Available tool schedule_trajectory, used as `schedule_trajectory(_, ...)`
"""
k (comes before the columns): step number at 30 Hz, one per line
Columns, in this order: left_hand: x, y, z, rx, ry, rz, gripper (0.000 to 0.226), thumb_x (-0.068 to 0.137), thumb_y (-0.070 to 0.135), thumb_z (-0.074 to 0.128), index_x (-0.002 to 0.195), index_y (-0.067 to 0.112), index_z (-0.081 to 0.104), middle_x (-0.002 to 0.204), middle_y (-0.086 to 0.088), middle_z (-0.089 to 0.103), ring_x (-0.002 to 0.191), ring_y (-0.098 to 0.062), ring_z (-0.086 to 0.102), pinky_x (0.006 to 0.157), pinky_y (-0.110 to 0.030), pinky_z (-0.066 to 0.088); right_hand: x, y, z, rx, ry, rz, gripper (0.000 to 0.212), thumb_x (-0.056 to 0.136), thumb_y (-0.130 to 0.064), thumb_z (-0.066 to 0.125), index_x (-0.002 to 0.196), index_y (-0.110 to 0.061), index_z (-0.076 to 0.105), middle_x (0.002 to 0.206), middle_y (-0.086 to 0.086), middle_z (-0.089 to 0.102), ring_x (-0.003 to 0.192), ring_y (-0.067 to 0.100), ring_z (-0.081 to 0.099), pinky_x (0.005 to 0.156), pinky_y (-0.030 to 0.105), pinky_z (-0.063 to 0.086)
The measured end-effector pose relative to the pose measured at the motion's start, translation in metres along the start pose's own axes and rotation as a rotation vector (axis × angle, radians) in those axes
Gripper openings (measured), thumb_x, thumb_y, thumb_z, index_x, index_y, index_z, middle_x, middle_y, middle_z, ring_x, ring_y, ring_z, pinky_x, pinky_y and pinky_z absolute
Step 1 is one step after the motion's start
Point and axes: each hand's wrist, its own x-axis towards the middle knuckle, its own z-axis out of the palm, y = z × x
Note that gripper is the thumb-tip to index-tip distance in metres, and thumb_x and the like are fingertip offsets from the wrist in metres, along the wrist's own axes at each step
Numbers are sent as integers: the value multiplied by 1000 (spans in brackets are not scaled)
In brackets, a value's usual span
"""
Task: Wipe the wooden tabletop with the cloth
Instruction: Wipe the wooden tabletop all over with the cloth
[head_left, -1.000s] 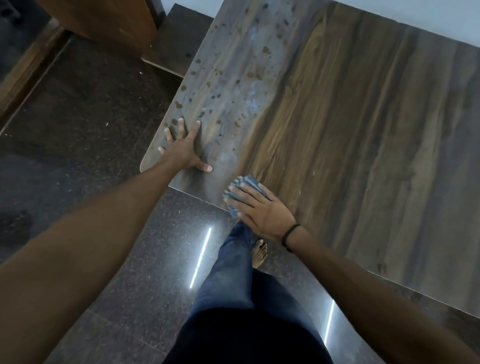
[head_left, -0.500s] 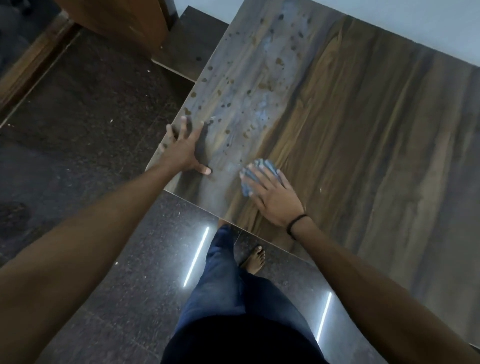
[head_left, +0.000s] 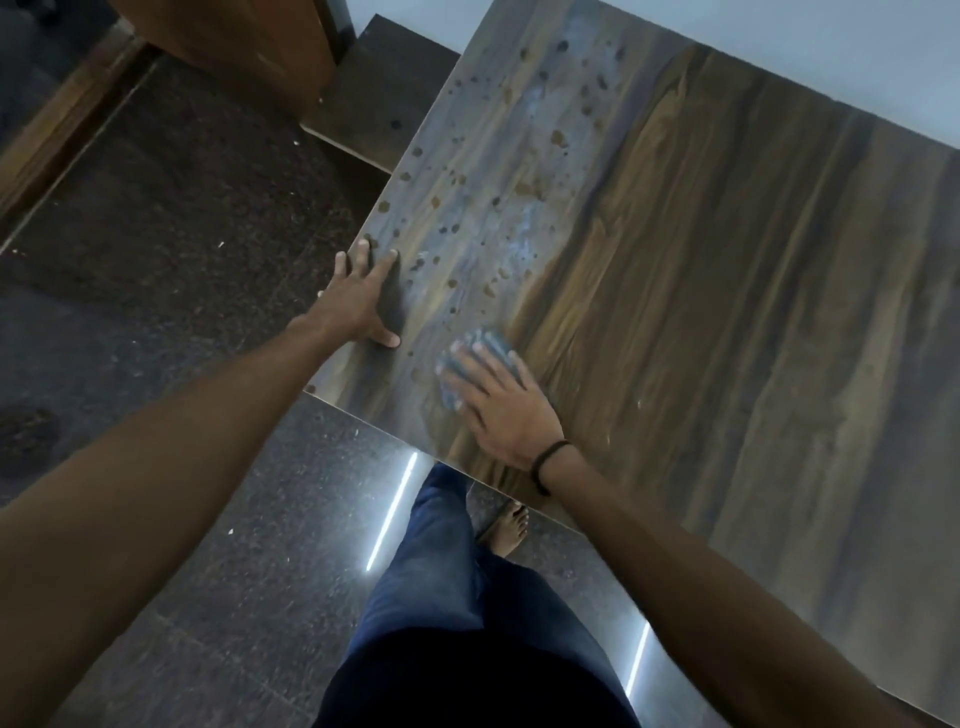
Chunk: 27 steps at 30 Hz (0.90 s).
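The wooden tabletop (head_left: 727, 291) fills the right and upper part of the view. Its left strip looks dull and carries several brown spots and a pale smear; the rest shows clean grain. A small blue cloth (head_left: 480, 345) lies near the table's front left corner. My right hand (head_left: 501, 402) presses flat on the cloth with straight, spread fingers, covering most of it. My left hand (head_left: 361, 301) rests flat on the table's left edge, fingers straight, thumb out.
Dark polished stone floor (head_left: 182, 260) lies left of and below the table. A wooden cabinet (head_left: 234, 36) and a lower dark step (head_left: 384, 88) stand at the back left. My legs in blue trousers (head_left: 457, 597) and a bare foot (head_left: 506, 530) are by the front edge.
My right hand has slid the cloth away from the front edge, further onto the dull spotted strip. My left hand has stayed planted at the table's left edge.
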Motion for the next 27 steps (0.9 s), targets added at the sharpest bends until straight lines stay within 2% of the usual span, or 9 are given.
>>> schedule_trajectory(2,0,2,1,68,10,-7,133,67,30,92,159,29,-3,165,-7,-22,150,-37,-20,117,-67,16,-15,26,0,-34,-72,-255,53,108,-39,30,161,-37,21,169,-8,14,156,15,9,124,49,15)
schedule_trajectory(3,1,4,1,101,18,-10,133,67,31,91,160,26,-4,165,-10,-21,150,-37,-19,118,-64,17,-13,45,-5,-42,-77,-256,53,108,-40,28,161,-38,18,169,-9,14,156,15,9,124,50,15)
schedule_trajectory(8,5,11,-2,153,14,-13,136,66,31,92,159,22,-5,165,-14,-19,152,-34,-16,118,-61,16,52,57,-29,83,30,335,53,108,-41,28,161,-37,20,170,-9,12,157,17,5,125,54,11)
schedule_trajectory(12,1,6,-1,122,14,-7,135,65,32,92,159,25,-5,165,-10,-20,151,-36,-16,115,-67,13,31,20,-8,-8,-58,-104,53,107,-39,32,160,-37,23,169,-9,14,156,16,10,124,51,15)
schedule_trajectory(14,1,5,-1,103,13,14,135,65,31,93,159,25,-4,165,-9,-20,151,-38,-17,114,-69,12,17,44,-9,-24,-80,-182,53,108,-39,31,160,-39,22,169,-10,15,156,14,9,125,50,15)
schedule_trajectory(19,4,6,-3,172,13,15,136,64,33,93,159,20,-4,164,-16,-18,150,-38,-19,115,-68,11,78,49,-30,67,17,291,54,108,-43,27,161,-37,18,169,-9,13,157,17,5,124,56,15)
schedule_trajectory(20,3,7,-2,192,5,12,136,65,35,92,159,19,-5,164,-18,-18,150,-38,-20,115,-67,9,83,35,-28,69,-8,277,54,108,-43,26,161,-35,18,170,-8,12,157,18,4,124,56,14)
schedule_trajectory(24,6,13,-11,202,10,61,135,68,40,89,159,15,-7,164,-18,-19,149,-37,-23,118,-63,0,48,51,-19,-12,-104,-179,54,108,-39,30,161,-38,17,170,-10,11,157,15,6,125,51,10)
schedule_trajectory(27,24,27,-32,150,46,162,140,66,38,91,159,19,-12,163,-10,-26,149,-35,-25,119,-58,-1,67,89,-33,23,-29,125,53,109,-42,26,161,-40,16,169,-11,12,157,15,5,124,56,15)
